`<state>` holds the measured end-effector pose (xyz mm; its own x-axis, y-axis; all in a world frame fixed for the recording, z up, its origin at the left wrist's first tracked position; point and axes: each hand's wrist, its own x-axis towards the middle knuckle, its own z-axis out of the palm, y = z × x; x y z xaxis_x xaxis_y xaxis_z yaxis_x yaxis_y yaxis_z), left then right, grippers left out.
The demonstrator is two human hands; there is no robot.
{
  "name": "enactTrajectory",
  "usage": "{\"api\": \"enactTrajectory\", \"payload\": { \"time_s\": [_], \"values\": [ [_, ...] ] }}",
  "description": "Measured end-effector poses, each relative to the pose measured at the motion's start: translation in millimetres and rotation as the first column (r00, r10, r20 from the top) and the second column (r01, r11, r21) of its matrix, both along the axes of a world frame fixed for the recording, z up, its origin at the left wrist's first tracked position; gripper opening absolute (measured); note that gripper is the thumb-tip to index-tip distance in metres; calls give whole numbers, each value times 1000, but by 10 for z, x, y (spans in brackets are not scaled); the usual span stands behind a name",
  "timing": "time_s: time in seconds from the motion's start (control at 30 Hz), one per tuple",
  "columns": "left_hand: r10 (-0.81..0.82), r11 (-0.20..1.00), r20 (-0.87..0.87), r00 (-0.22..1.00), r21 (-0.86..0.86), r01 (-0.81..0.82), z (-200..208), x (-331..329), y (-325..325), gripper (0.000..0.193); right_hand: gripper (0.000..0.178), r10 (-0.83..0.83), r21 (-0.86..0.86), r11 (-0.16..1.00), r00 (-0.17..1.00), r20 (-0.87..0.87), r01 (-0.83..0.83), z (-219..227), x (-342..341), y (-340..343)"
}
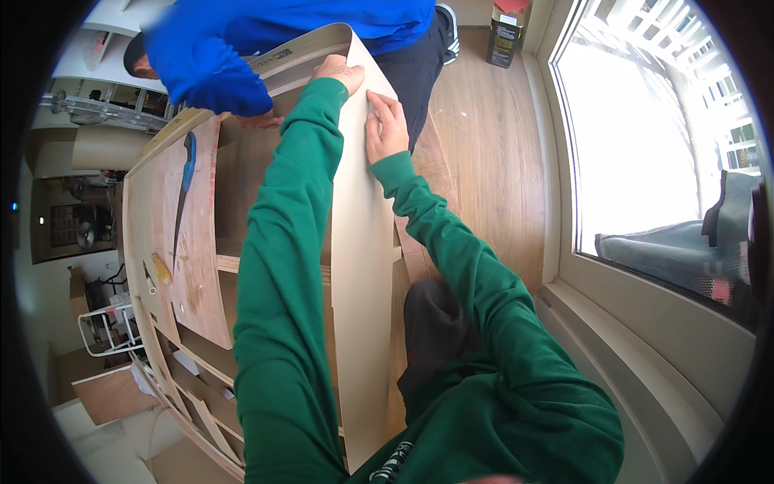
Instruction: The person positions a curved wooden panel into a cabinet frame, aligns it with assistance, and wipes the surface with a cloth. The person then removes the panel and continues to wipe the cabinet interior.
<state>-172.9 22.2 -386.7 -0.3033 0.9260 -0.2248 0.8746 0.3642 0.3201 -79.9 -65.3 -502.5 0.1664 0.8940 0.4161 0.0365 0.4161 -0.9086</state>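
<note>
A long, thin beige strip (361,323) runs from near my body to the far end of a wooden frame, where it bends round to the left. At that far end, my left hand (343,75) is closed at the strip's upper edge, its fingertips partly hidden. My right hand (387,127) lies against the strip's outer face with its fingers stretched out, a little nearer to me. The wooden frame (228,264), with open compartments, lies to the left under my left arm.
A person in a blue top (298,32) bends over the far end, a hand (260,121) inside the frame. A blue-handled saw (188,165) and yellow-handled tool (161,269) lie on a wooden board (201,298). A dark can (504,44) stands by the glass door (637,145).
</note>
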Motion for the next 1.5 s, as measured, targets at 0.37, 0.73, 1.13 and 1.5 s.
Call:
{"api": "enactTrajectory", "payload": {
  "time_s": [0.37,0.73,1.13,1.5],
  "values": [
    [114,967,920,376,-17,-254,6,-240,-662,61,46,196,-179,956,959,-205,-233,-599,-213,925],
    [93,986,269,959,109,-126,-398,-690,-2796,32,47,380,-267,764,744,-550,-588,-536,-116,1711],
    [-129,946,63,990,306,104,-602,-734,-2827,50,30,421,177,883,900,110,-435,-608,-85,2016],
    [-104,973,92,990,216,82,-583,-750,-2800,56,34,514,84,858,850,-114,-507,-567,-124,2097]
  ]
}}
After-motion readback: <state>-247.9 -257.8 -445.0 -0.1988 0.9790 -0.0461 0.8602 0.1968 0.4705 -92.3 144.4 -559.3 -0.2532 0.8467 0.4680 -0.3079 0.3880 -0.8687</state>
